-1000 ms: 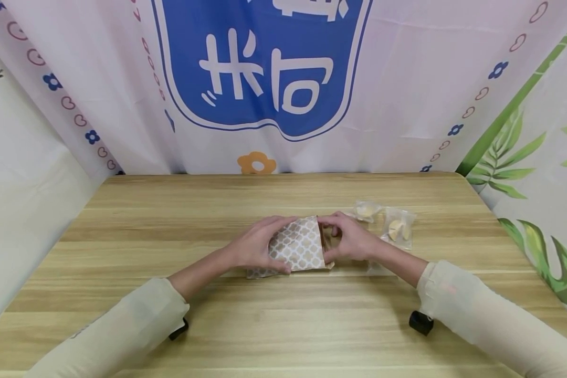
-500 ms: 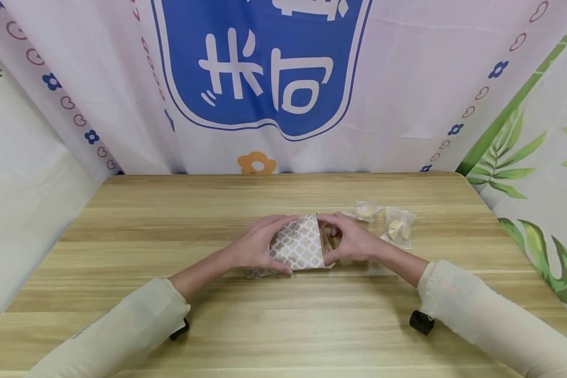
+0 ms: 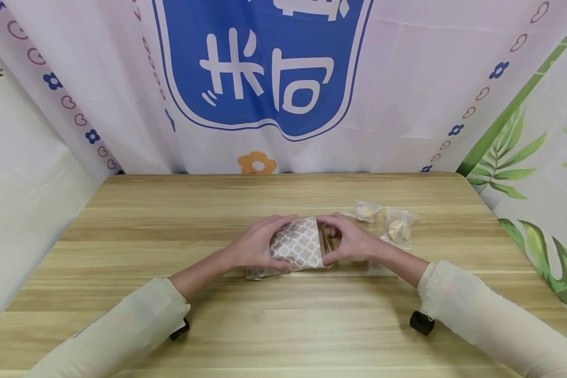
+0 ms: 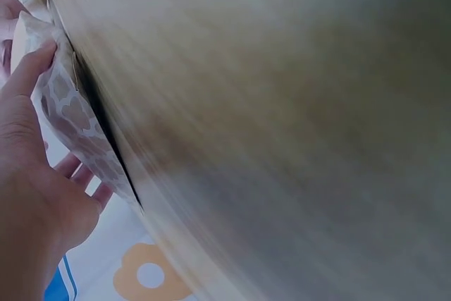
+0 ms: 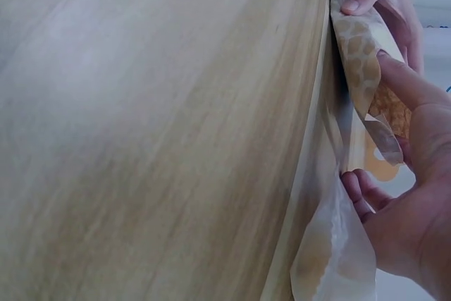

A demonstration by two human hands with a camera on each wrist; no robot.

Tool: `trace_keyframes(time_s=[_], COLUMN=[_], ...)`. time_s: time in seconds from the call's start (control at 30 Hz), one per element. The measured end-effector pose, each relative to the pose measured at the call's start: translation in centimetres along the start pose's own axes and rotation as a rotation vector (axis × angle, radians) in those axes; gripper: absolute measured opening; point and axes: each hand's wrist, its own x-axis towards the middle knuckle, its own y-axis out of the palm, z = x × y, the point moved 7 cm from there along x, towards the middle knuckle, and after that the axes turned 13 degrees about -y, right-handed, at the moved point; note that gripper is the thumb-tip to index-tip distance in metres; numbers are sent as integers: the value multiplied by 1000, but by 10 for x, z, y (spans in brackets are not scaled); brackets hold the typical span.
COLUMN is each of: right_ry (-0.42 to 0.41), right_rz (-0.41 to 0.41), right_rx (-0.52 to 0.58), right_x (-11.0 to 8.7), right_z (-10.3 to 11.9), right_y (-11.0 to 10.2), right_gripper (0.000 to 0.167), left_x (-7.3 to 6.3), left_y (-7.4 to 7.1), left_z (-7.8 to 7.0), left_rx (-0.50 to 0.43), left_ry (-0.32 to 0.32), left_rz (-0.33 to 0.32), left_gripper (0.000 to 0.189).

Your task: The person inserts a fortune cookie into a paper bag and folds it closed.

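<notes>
A paper bag [image 3: 298,244] with a white-and-tan lattice print lies on the table, its brown-lined mouth facing right. My left hand [image 3: 257,245] grips the bag's left part, thumb along the near edge and fingers along the far one. In the left wrist view the left thumb [image 4: 34,68] presses on the printed paper. My right hand [image 3: 352,239] holds the mouth between a thumb at the near edge and a finger at the far edge. How far these reach inside I cannot tell. The bag's contents are hidden.
Behind and right of my right hand lie clear packets [image 3: 399,229] with pale yellow pieces, another small packet [image 3: 366,211] among them. A clear wrapper [image 3: 379,270] shows partly under my right wrist. The wooden table [image 3: 283,325] ends at a printed curtain [image 3: 406,105].
Both hands stay nearly in place. The bag shifts very slightly, and the brown folds at its mouth show a little differently.
</notes>
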Motion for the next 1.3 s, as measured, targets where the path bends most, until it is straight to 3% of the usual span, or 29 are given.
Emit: trace_keyframes(time_s=[0.2,0.37,0.57,0.73,0.87,1.03,1.3], right_ry=[16,42,121,52,-17,-88,-104], right_rz=[-4,-38,-157,-274,-302,-278,-294], right_rx=[21,72,169,82,1,-69,-107], right_x=[-1,0,4,11,17,24,28], right_z=[0,-2,-6,0,4,6,7], right_y=[0,-1,-3,-10,-12,-11,-9], right_gripper=[93,75,42,15,15,16,16], left_x=[1,1,0,0,0,-1,-1], left_y=[-2,-1,-1,0,0,1,1], left_z=[0,0,0,-1,-1,-1,-1], left_rx=[-9,-6,8,17,14,2,0], left_ry=[6,-4,-12,2,24,44,39], left_rz=[-7,1,4,4,6,6,12], left_gripper=[113,113,114,115,114,113,114])
